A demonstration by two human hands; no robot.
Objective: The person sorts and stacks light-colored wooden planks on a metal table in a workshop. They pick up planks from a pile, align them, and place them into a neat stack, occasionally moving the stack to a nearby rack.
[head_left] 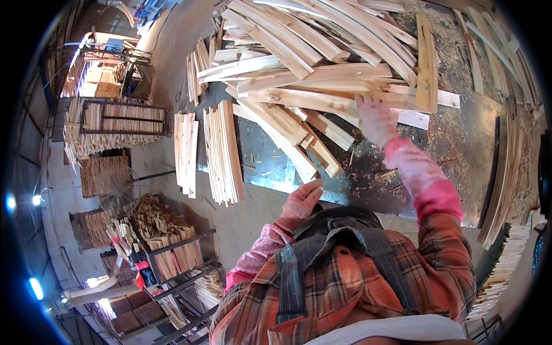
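My right hand (376, 121) reaches over the metal table (368, 172), its fingers bent over a long pale wooden plank (313, 100). The thumb side of that grip is partly hidden. Close to my body, at the table's near edge, my left hand (303, 200) is closed with its fingers curled; whether anything is inside does not show. Just beyond it lie the near ends of several shorter wooden slats (325, 155), slanting toward me. A large loose heap of planks (287, 40) covers the far part of the table.
Two neat stacks of slats, one wider stack (223, 152) and one narrower stack (186, 154), stand at the table's left. A yellowish board (426, 63) lies across the heap's right end. Sawdust (397, 167) litters the tabletop. Racks of wood (123, 118) stand at far left; long boards (501, 178) lie at right.
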